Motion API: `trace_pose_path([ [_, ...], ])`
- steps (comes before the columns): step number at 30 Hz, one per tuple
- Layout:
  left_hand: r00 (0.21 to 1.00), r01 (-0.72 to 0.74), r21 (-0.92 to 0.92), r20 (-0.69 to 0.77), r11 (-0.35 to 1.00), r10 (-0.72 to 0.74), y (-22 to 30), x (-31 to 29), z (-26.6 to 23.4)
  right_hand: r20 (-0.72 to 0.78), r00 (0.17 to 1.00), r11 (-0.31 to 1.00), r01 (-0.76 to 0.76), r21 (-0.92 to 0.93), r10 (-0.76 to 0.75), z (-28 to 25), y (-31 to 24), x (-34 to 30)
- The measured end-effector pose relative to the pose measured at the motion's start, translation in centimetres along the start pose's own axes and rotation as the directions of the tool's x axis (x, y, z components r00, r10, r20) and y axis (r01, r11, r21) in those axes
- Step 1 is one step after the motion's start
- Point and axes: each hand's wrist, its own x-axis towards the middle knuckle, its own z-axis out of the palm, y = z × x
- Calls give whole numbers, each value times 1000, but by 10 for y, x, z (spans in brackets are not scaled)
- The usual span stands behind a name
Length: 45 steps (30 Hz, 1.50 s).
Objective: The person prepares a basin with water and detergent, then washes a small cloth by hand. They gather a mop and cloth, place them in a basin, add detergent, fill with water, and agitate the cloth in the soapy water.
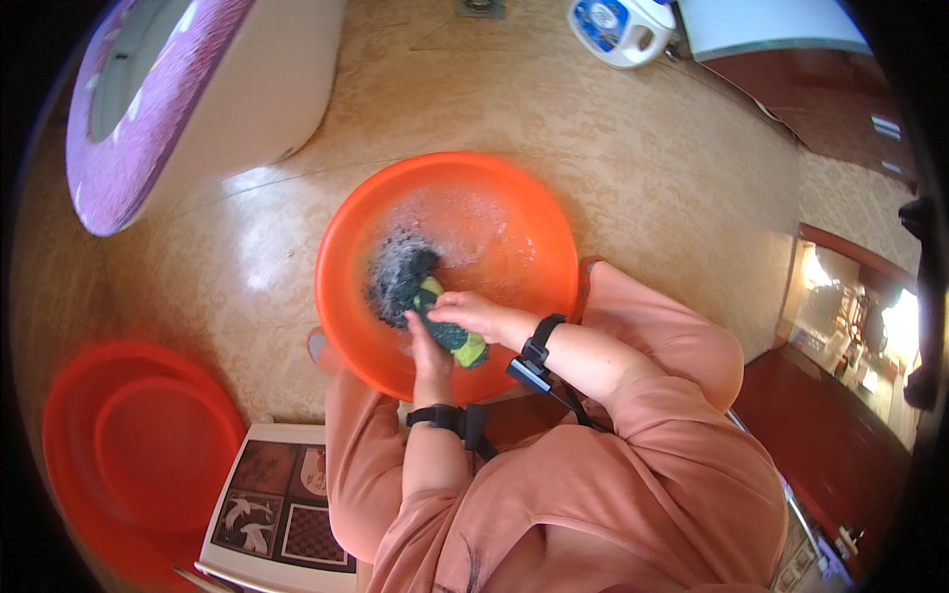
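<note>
A wet cloth [464, 345] in dark green and yellow-green is bunched up over the orange basin [346, 341], and its far end hangs down into the sudsy water [465, 222]. My left hand [429, 351] grips it from the near left side. From the right, my right hand [473, 312] closes on the same cloth, thumb and fingers pressed together near its middle. Whether the cloth is a sock or another garment, I cannot tell. Both wrists wear black straps.
A second red basin [158, 445] stands at the lower left, beside a white box with a patterned lid [267, 504]. A toilet with a purple seat cover [188, 89] is at the far left. At the far right stands a white jug [618, 30] near a dark brown cabinet [801, 89].
</note>
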Motion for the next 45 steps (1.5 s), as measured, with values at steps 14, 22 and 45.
trace_pose_path([
  [14,927,-288,484,-75,826,367,-16,5,-23,-340,824,265,-240,-934,-452,-56,-6,6],
  [22,895,-371,304,-137,878,425,-13,6,-18,-32,929,-150,-93,-984,-368,-10,4,6],
  [45,975,-35,-143,212,989,65,13,-7,-24,159,986,997,-35,-70,46,27,-15,-34],
])
